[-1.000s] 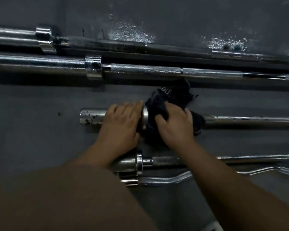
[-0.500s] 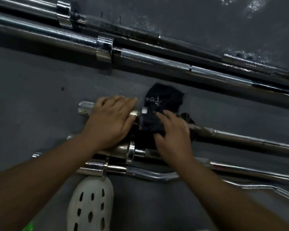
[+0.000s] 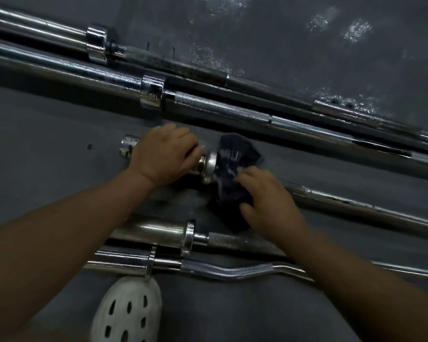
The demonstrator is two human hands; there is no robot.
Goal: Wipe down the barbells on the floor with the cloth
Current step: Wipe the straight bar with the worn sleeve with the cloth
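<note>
Head camera looks down at a dark grey floor (image 3: 42, 144) where several steel bars lie side by side, all running from the left toward the lower right. At the upper left two long bars begin: the farthest barbell (image 3: 97, 44) with a shiny collar, and just beside it the second long barbell (image 3: 152, 95), whose knurled shaft goes on to the right edge.

Near the bottom edge a white shoe (image 3: 129, 312) with oval holes stands on the floor, just beside the sleeve of a curl bar (image 3: 232, 272) with a wavy shaft. Close behind the curl bar lies the near barbell (image 3: 153, 233).

Between these groups, the middle barbell (image 3: 127, 147) shows its sleeve end at the left. The left grip (image 3: 163, 156) lies on this sleeve with the fingers curled over its far side, grasping it. Just right of the fingertips the collar of this bar is bare. Directly after the collar the black cloth (image 3: 232, 169) is bunched on the shaft; it carries pale letters that I cannot read. The right grip (image 3: 269, 203) is on the cloth, fingers and thumb bent around it, holding it against the shaft. Further right the shaft is bare, with small dark spots, up to the right edge. At the upper right the floor has some shiny patches.
</note>
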